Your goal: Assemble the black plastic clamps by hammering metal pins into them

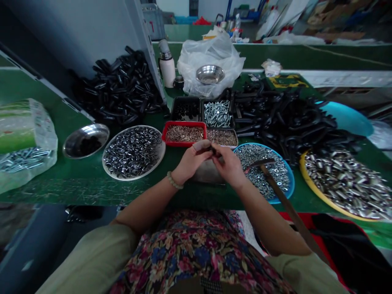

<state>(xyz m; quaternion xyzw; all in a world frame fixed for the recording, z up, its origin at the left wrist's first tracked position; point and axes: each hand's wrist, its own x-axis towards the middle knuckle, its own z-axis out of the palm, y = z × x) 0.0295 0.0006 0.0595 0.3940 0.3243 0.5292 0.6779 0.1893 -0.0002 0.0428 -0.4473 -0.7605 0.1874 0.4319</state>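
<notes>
My left hand (190,161) and my right hand (229,164) meet in front of me, fingers pinched together around a small dark part (212,150). The fingers cover most of it, so I cannot make out its kind. Beneath the hands a flat grey block (208,171) lies on the green table. Just beyond them are a red tray (163,138) of small copper-coloured pins or rivets and a tray (234,143) of tiny brownish pieces. To the right of my right hand, a blue basin (290,185) holds metal nuts, with a hammer-like tool (277,185) across it.
Left are a white plate (107,169) of shiny metal rings, a steel bowl (72,153) and a bag of bolts (26,161). Black handles (269,110) pile up at right, by a yellow basin (320,202) of metal sleeves. Behind stand a screw tray (218,114) and a flask (167,69).
</notes>
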